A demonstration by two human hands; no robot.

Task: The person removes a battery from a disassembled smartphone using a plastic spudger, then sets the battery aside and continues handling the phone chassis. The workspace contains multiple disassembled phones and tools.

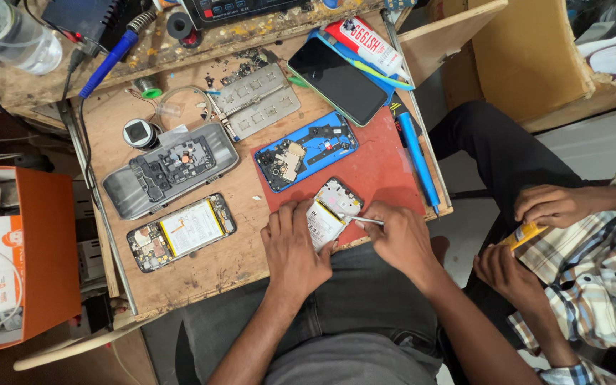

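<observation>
Fingers of the left hand (295,246) clamp the opened phone (329,212) flat on the red mat (376,175) to steady it, while the right hand (399,239) pinches tweezers (365,221) closed, tips at the phone's edge. Left of the mat lies another opened phone (181,231).

Wooden bench (201,274). Left of centre: opened phone with white battery (181,232); just beyond it a grey phone shell (171,170) holding dark parts. Red mat (379,175) at right, a blue phone frame (306,150) on its far-left corner (circuit boards showing). Far right: a dark-screened phone (336,80), face up. Orange box (40,246) off the bench, far left. Blue-handled soldering iron (108,63) at the far edge.
</observation>
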